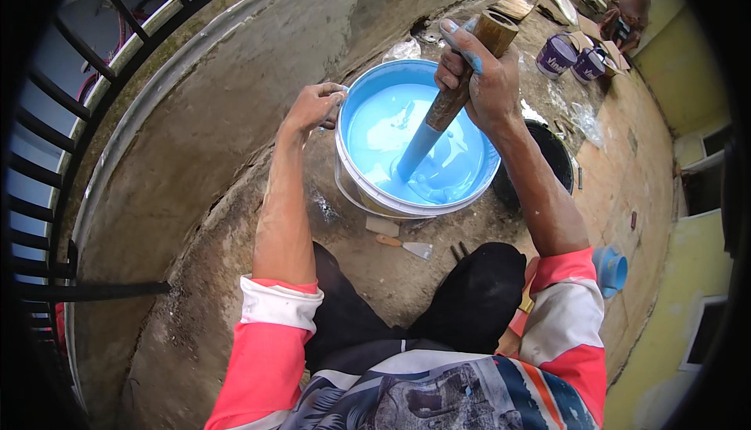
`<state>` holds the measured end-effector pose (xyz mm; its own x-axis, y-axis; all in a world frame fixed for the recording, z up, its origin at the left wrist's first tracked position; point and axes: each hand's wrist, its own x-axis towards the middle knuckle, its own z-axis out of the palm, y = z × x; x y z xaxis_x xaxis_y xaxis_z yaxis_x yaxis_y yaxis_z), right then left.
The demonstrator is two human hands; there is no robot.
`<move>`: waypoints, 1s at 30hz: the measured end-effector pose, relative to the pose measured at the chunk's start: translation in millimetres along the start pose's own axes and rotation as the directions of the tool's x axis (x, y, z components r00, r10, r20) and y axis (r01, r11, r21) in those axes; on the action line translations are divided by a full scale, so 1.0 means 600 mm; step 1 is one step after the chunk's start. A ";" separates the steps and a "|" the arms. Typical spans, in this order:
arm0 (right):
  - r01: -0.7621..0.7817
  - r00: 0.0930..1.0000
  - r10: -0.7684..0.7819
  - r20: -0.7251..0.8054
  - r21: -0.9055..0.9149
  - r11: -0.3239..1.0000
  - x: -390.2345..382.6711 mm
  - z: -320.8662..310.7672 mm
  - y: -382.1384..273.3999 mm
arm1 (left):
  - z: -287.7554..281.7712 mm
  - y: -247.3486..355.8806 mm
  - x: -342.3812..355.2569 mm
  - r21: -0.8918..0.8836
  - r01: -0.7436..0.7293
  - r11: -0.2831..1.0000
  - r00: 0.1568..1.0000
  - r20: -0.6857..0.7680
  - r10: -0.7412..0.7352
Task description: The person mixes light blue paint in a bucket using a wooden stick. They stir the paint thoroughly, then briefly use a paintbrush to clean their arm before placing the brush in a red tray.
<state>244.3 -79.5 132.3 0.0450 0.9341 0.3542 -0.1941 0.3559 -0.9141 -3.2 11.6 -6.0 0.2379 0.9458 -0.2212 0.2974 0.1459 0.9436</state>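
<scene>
On the bare concrete floor (235,156), beside a curved ledge with a black railing (47,164), stood a large white bucket (368,195) filled with light blue paint (454,164). A thick wooden stick (458,86) leaned into the paint, its lower end coated blue. The right hand (481,78), smeared with blue, was wrapped tightly around the stick near its top. The left hand (314,107) curled over the bucket's near-left rim, gripping it. A black bucket (559,156) sat just behind the right forearm. Two purple paint cans (569,59) stood well apart, farther back. A small putty knife (407,246) lay on the floor just before the white bucket.
</scene>
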 end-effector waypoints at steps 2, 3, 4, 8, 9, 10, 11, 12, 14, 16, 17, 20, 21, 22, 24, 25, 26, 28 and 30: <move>0.070 0.997 -0.070 0.009 0.005 0.998 0.004 0.017 0.010 | -0.003 -0.001 0.001 -0.013 0.006 1.000 1.000 0.011 -0.006; 0.131 0.991 -0.130 0.029 -0.020 0.991 0.009 0.019 0.025 | -0.002 -0.002 0.003 -0.023 0.013 1.000 1.000 0.018 -0.012; 0.212 0.976 -0.209 0.054 -0.051 0.976 0.015 0.022 0.034 | -0.002 -0.003 0.004 -0.033 0.020 0.999 1.000 0.024 -0.019; 0.292 0.951 -0.271 0.147 -0.142 0.946 0.022 0.011 0.095 | 0.000 0.000 0.005 -0.035 0.022 0.999 0.999 0.024 -0.021; 0.330 0.937 -0.295 0.185 -0.205 0.921 0.027 0.000 0.114 | -0.001 -0.002 0.006 -0.030 0.017 0.999 1.000 0.022 -0.016; 0.369 0.922 -0.316 0.223 -0.266 0.890 0.030 -0.013 0.131 | -0.003 -0.003 0.008 -0.024 0.012 1.000 1.000 0.020 -0.011; 0.323 0.937 -0.252 0.243 -0.317 0.892 0.027 -0.024 0.134 | -0.004 -0.002 0.008 -0.025 0.006 1.000 1.000 0.013 -0.006; 0.269 0.950 -0.189 0.251 -0.343 0.900 0.023 -0.041 0.141 | -0.001 -0.003 0.008 -0.028 0.004 1.000 1.000 0.011 -0.004; 0.162 0.964 -0.059 0.261 -0.395 0.904 0.015 -0.078 0.155 | 0.004 -0.003 0.007 -0.031 0.002 1.000 1.000 0.015 -0.002; 0.011 0.968 0.087 0.237 -0.384 0.923 -0.005 -0.096 0.153 | 0.001 -0.002 0.004 -0.031 0.005 0.999 1.000 0.015 -0.005; -0.056 0.972 0.136 0.194 -0.369 0.928 -0.015 -0.100 0.152 | 0.001 -0.002 0.004 -0.028 0.005 1.000 1.000 0.013 -0.005; -0.206 0.961 0.243 0.133 -0.243 0.948 -0.033 -0.094 0.148 | -0.001 -0.004 0.004 -0.014 0.005 1.000 1.000 0.004 -0.004; -0.246 0.954 0.271 0.124 -0.188 0.951 -0.036 -0.088 0.146 | -0.002 -0.005 0.004 -0.005 0.004 1.000 1.000 0.000 -0.004; -0.262 0.953 0.278 0.121 -0.130 0.956 -0.036 -0.078 0.149 | -0.003 -0.006 0.004 0.003 0.004 1.000 1.000 -0.006 -0.004; -0.286 0.952 0.286 0.111 -0.015 0.958 -0.036 -0.052 0.158 | -0.002 -0.006 0.006 -0.006 0.003 1.000 1.000 0.007 -0.003; -0.269 0.961 0.269 0.066 -0.016 0.963 -0.038 -0.035 0.166 | -0.003 -0.006 0.007 -0.009 0.001 1.000 1.000 0.011 -0.001; -0.212 0.976 0.214 0.038 -0.032 0.977 -0.041 -0.019 0.175 | -0.001 -0.006 0.009 -0.014 0.003 1.000 1.000 0.018 -0.003; -0.124 0.991 0.127 0.052 -0.057 0.991 -0.046 0.018 0.184 | -0.005 -0.007 0.012 -0.016 0.009 1.000 1.000 0.026 -0.008; 0.023 0.990 0.002 0.139 -0.176 0.984 -0.040 0.032 0.202 | -0.006 -0.007 0.012 -0.022 -0.001 1.000 0.999 0.037 0.002</move>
<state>201.1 -59.6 16.8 -0.0921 0.9220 0.3762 -0.0171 0.3763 -0.9264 -6.0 18.7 -10.3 0.2726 0.9347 -0.2283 0.2764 0.1512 0.9491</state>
